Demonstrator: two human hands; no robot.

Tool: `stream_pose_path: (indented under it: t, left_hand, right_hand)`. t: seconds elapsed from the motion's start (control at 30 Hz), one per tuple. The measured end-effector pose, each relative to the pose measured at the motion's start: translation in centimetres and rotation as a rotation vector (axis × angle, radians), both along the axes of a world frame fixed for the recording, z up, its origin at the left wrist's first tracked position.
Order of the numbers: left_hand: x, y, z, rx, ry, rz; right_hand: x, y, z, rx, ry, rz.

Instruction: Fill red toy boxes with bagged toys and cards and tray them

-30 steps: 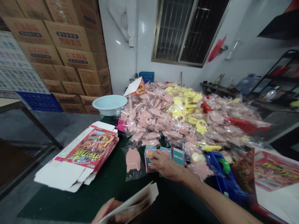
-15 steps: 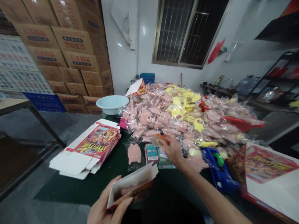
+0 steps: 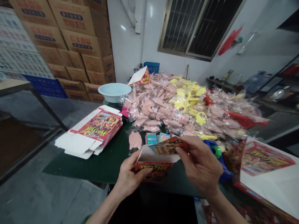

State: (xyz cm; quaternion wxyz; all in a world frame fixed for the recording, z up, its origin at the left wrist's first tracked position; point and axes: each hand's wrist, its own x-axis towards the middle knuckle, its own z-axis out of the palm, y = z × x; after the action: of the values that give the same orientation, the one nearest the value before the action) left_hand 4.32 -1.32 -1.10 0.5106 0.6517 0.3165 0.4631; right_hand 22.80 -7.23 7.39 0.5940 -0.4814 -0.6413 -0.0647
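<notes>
My left hand (image 3: pixel 128 177) is closed round a small red printed box (image 3: pixel 155 170), its white inside facing up. In my right hand (image 3: pixel 203 163) is an orange printed card (image 3: pixel 169 143), pinched between thumb and fingers and held at the box's open top. Whether part of the card lies inside the box I cannot tell. Just beyond the box lie a pink pig-shaped toy in a clear bag (image 3: pixel 135 140) and small card stacks (image 3: pixel 151 138), partly hidden by the card and box.
A heap of bagged pink and yellow toys (image 3: pixel 161 105) covers the table's far side. Flattened red boxes (image 3: pixel 100 126) are stacked at left, near a pale blue basin (image 3: pixel 115 90). To the right are a blue tape dispenser (image 3: pixel 225 172) and a large open printed carton (image 3: pixel 268 161).
My right hand has come back from the card stacks to the box, bringing the orange card. My left hand has raised the box and shifted it right. The view has tilted down.
</notes>
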Motion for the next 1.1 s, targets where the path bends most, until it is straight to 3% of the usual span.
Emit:
stream_pose_path:
  t: [0.1,0.23,0.37,0.47,0.7,0.87,1.0,1.1]
  left_hand:
    - [-0.2,0.0,-0.2,-0.004,-0.062,-0.014]
    - [-0.3,0.0,-0.2,-0.033,-0.136,-0.002]
    - [-0.1,0.0,-0.1,-0.046,-0.127,0.024]
    - [-0.1,0.1,-0.1,-0.024,-0.118,0.029]
    - [-0.1,0.2,-0.4,0.001,-0.09,0.028]
    - [0.2,0.3,-0.2,0.005,-0.083,0.041]
    - [0.3,0.3,0.2,0.033,-0.08,0.014]
    - [0.6,0.3,0.0,0.034,-0.069,-0.009]
  right_hand:
    - [0.1,0.5,-0.8,0.074,-0.208,-0.058]
    - [0.7,-0.1,-0.4,0.054,-0.45,-0.081]
    - [1.1,-1.0,0.6,-0.048,-0.45,-0.034]
    - [1.1,-1.0,1.1,-0.043,-0.431,-0.086]
    - [-0.1,-0.4,0.3,0.023,-0.407,-0.214]
    - [-0.3,0.1,0.5,-0.076,-0.36,-0.147]
    - [-1.0,0.4,0.8,-0.113,-0.465,-0.081]
    - [-2.4,0.9,-0.7,-0.131,-0.644,-0.073]
